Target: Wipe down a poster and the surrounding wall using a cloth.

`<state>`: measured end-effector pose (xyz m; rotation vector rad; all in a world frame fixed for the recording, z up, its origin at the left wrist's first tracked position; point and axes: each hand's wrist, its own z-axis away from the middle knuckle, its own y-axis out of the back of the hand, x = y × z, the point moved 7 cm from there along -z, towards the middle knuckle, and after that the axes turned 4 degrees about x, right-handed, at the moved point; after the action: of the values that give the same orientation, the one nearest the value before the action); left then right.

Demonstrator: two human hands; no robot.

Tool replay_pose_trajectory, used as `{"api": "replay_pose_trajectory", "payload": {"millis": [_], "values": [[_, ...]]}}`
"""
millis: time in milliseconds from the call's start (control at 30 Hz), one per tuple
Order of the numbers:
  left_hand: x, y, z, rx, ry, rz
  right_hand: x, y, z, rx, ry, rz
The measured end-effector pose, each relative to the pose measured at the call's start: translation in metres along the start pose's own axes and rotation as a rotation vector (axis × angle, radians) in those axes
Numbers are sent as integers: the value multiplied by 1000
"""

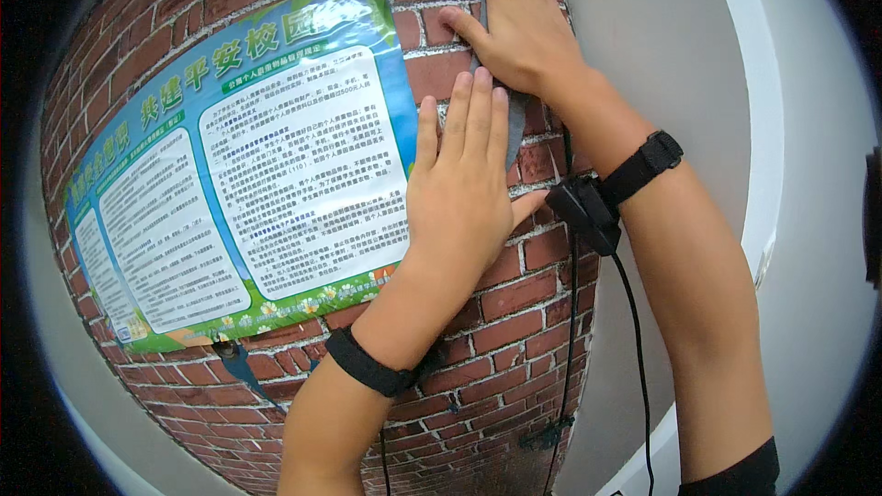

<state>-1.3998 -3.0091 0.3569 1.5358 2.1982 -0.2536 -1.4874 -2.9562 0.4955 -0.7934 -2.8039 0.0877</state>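
Note:
Both of my hands lie flat against a wall covered in a red brick pattern [513,303]. My left hand [462,172] is palm-down with its fingers pointing up and its thumb out to the right. It overlaps the right edge of a printed poster [303,158] with a blue and green border. Higher up and to the right, my right hand [527,27] presses on the wall near its right edge, thumb spread to the left. A grey patch [515,127] shows beside the left fingertips and partly under the right hand. Neither hand grips anything.
Black straps circle my left wrist [368,363] and right wrist [641,165]. A small black device [584,213] hangs at the right strap, trailing a black cable [637,331]. Torn dark blue scraps [241,365] show below the poster. A pale plain wall [661,48] stands to the right.

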Motion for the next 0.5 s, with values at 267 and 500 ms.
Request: {"api": "replay_pose_trajectory", "payload": {"millis": [267,500], "values": [[-14,11,6,-31,-58,-29,-3,-6,3,61,-53,-4],[-33,22,12,-43,-126,-2,-13,-13,9,239,-25,61]]}}
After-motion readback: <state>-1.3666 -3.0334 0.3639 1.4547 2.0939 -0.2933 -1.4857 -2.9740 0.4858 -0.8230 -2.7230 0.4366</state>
